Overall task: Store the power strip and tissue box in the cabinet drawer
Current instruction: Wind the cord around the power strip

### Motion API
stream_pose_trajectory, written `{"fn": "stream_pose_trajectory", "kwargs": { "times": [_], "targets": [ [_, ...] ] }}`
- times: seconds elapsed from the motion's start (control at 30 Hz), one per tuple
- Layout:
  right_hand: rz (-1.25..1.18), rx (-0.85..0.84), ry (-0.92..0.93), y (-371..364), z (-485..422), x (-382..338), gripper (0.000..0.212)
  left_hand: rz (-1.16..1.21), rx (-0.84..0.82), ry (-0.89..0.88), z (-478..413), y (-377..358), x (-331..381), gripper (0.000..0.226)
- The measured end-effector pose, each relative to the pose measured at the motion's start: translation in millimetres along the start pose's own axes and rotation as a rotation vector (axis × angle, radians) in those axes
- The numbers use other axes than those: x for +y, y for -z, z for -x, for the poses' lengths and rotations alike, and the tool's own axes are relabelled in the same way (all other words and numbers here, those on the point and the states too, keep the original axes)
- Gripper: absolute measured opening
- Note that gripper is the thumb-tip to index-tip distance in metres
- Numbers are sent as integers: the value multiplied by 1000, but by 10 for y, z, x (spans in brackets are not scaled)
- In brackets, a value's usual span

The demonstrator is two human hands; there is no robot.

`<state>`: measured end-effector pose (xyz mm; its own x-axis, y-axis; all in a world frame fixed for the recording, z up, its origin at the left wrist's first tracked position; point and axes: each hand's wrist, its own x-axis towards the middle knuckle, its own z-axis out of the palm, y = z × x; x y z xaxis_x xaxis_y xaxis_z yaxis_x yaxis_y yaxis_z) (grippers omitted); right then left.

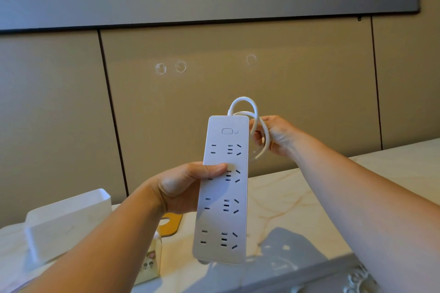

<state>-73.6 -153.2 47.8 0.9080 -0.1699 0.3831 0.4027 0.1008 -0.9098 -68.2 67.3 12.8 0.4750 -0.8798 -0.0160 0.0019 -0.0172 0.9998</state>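
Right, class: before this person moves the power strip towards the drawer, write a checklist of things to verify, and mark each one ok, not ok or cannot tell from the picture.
1. Power strip firmly held: ok, the left hand grips its left edge, thumb across the face.
2. Cable gathered: ok, looped in the right hand.
3. Plug free of any socket: cannot tell, the plug is hidden.
4. Strip lifted clear of the marble countertop: ok.
5. Cabinet drawer open and ready: cannot tell, no drawer in view.
6. Tissue box located: cannot tell, only a white container sits at the left.
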Motion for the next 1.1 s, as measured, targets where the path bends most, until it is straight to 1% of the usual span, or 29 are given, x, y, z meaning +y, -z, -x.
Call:
{"fn": "stream_pose_trajectory", "kwargs": {
  "times": [0.1,0.23,0.3,0.33,0.37,0.43,0.47,0.5,0.53,0.6,0.67,0.73,0.77,0.83,0.87,0.9,0.93,0.97,1.0,1.03,1.07,1.1],
  "targets": [
    [12,-8,4,13,0,-40,24,-11,-12,-30,-25,12,-18,47],
    [-25,-45,9,-25,-9,-74,18,34,40,-83,-37,26,-28,48],
    [-62,-39,11,-15,-17,-63,20,43,92,-106,-30,11,-27,42],
    [-84,-7,4,1,-24,-37,22,47,126,-113,-24,1,-20,35],
    [-110,42,-10,20,-28,4,24,55,164,-126,-20,1,-10,29],
    [-193,136,-56,49,-20,142,23,84,228,-174,-19,34,27,27],
    [-237,151,-95,44,11,234,21,87,254,-204,-15,50,55,26],
    [-254,131,-143,24,55,340,19,81,276,-231,-11,65,87,25],
    [-237,74,-193,-12,119,445,21,80,291,-251,-6,75,122,21],
    [-146,-97,-259,-116,262,644,31,85,324,-289,8,96,190,20],
    [-83,-277,-272,-253,420,773,38,78,349,-333,15,114,257,18],
    [-41,-424,-250,-391,561,858,40,82,357,-370,16,117,316,22],
    [10,-496,-229,-450,613,893,43,82,359,-387,16,121,341,21],
    [164,-613,-194,-535,690,953,46,85,374,-409,37,128,388,20],
    [257,-643,-180,-547,719,982,42,83,382,-413,60,131,413,21],
    [368,-647,-163,-532,725,1026,33,78,383,-418,85,141,437,21],
    [487,-624,-137,-494,717,1067,23,72,386,-419,120,149,463,21],
    [592,-583,-111,-440,699,1097,18,67,395,-412,160,162,487,20],
    [651,-538,-95,-374,678,1115,21,58,411,-398,218,170,508,20],
    [648,-494,-87,-307,659,1103,25,41,421,-381,277,183,529,20],
    [610,-450,-83,-234,627,1085,24,21,425,-351,340,198,542,23],
    [574,-410,-77,-175,605,1037,18,-7,422,-306,401,219,547,29]
  ]
}}
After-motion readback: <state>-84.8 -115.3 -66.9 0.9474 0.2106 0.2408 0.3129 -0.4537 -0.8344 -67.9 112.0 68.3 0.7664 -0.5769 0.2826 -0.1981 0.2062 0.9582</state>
